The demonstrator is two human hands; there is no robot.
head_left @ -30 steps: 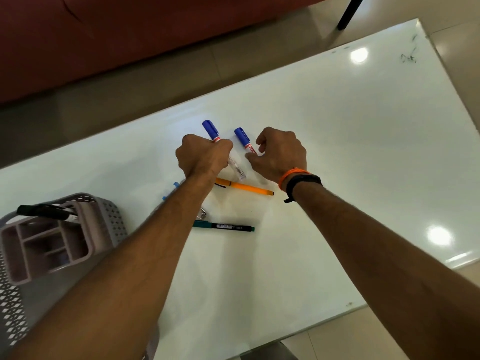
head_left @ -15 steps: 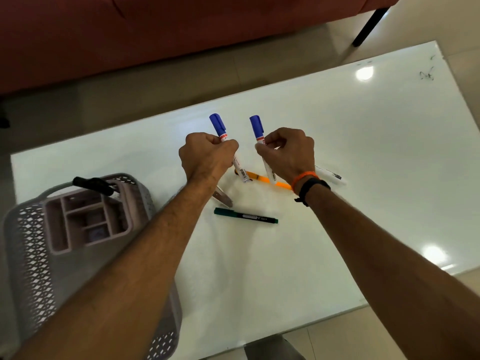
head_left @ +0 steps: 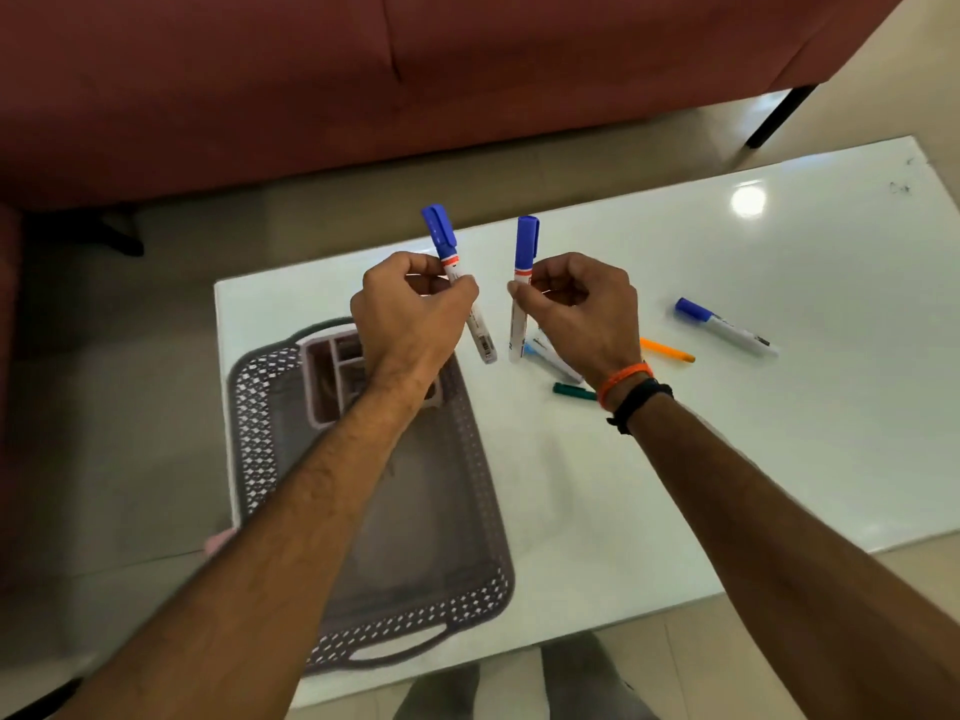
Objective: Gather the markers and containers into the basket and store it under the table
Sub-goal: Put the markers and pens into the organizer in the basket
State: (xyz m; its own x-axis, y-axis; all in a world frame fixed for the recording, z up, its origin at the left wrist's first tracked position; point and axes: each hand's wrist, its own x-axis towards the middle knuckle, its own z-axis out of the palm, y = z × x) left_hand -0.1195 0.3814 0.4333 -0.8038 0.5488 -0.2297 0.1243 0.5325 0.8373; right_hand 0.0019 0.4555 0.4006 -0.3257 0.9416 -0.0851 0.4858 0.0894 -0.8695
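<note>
Above the white glossy table [head_left: 675, 459], you've lifted two markers.
Your left hand [head_left: 410, 314] pinches one blue-capped white marker [head_left: 451, 262], your right hand [head_left: 576, 304] another [head_left: 522, 283]; the grey perforated plastic basket [head_left: 260, 407], probably next, is now close.

2 white markers with blue caps are held upright, caps up: one [head_left: 457, 283] tilted slightly, pinched in the left hand [head_left: 410, 314]; the other [head_left: 522, 288] near vertical, pinched in the right hand [head_left: 582, 309]. On the white table [head_left: 779, 459] lie a third blue-capped marker [head_left: 727, 327], an orange pen [head_left: 667, 350], a green pen [head_left: 574, 391] and a light-blue-capped marker [head_left: 550, 358]. The grey perforated basket [head_left: 260, 407] sits at the table's left end, holding a pink divided container [head_left: 327, 376].
</note>
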